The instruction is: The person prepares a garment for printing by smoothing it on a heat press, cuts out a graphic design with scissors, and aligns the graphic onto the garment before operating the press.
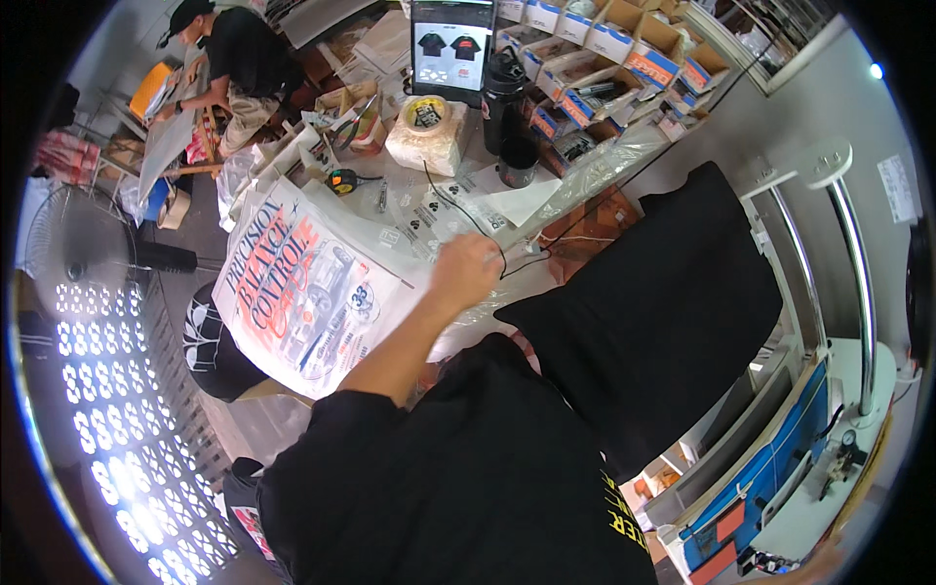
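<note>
My left hand (468, 270) reaches over the worktable from a black sleeve. Its fingers are curled closed beside a thin black cable (450, 202); what they hold, if anything, is hidden. Just left of it lies a stack of white transfer sheets (317, 292), the top one printed with orange and dark lettering and a car drawing. Dark, flat black fabric (673, 302) spreads out to the right of my torso. At the lower right rim, a blurred skin-coloured patch appears to be my right hand (811, 565), its fingers not discernible.
A tablet (450, 47) displays two shirts behind a wrapped bundle with a tape roll (426, 113). Beside it stand a black bottle (503, 93), a dark cup (518, 159) and box bins (609, 44). A press machine (858, 292) is right; a fan (83, 244) and seated co-worker (244, 58) are left.
</note>
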`<state>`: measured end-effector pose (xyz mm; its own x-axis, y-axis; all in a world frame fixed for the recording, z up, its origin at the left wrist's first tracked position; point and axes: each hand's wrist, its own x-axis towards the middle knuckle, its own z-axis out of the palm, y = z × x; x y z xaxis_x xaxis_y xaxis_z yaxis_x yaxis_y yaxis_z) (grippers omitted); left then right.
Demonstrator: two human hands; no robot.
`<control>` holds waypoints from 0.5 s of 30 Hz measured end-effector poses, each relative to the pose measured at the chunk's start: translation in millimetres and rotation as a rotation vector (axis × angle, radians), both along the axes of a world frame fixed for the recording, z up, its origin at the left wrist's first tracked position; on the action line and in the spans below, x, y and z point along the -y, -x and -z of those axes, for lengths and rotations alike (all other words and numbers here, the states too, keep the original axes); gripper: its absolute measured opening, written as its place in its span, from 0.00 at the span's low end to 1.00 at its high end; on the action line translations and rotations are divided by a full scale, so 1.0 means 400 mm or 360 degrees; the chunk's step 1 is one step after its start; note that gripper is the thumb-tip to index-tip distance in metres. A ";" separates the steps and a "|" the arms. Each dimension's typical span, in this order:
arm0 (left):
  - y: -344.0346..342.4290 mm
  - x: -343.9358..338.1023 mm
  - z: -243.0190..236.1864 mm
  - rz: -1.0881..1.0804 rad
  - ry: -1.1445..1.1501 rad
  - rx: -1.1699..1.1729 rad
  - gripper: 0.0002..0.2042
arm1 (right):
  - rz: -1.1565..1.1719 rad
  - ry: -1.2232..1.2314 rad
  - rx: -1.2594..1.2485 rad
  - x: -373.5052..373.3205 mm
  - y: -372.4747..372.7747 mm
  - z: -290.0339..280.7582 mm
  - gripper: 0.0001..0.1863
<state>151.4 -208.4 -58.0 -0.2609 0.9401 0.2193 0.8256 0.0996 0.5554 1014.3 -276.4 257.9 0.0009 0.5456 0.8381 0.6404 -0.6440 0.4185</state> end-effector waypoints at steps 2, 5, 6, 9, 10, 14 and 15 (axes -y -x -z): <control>0.096 0.062 -0.040 -0.0283 0.0001 -0.0243 0.13 | 0.0010 0.0229 -0.0442 -0.026 0.041 0.094 0.16; 0.189 0.155 -0.121 -0.0807 0.0834 -0.0436 0.25 | -0.0105 0.0401 -0.0787 -0.083 0.192 0.228 0.16; 0.203 0.177 -0.129 -0.0853 0.0929 -0.0420 0.26 | -0.0153 0.0436 -0.0846 -0.103 0.230 0.258 0.16; 0.251 0.242 -0.120 -0.0914 0.1076 -0.0249 0.29 | -0.0285 0.0516 -0.0922 -0.174 0.326 0.305 0.17; 0.267 0.263 -0.111 -0.0835 0.1003 -0.0245 0.28 | -0.0313 0.0539 -0.0936 -0.193 0.347 0.316 0.17; 0.325 0.321 -0.063 -0.0625 0.0670 -0.0131 0.26 | -0.0403 0.0615 -0.0952 -0.255 0.401 0.343 0.18; 0.343 0.336 -0.060 -0.0593 0.0595 -0.0098 0.26 | -0.0407 0.0638 -0.0958 -0.261 0.407 0.347 0.18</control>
<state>14.0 -342.9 -33.8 -0.5893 0.8032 -0.0876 0.7266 0.5743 0.3772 851.7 -172.2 119.1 0.2271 0.8523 0.4712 0.9406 -0.3174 0.1208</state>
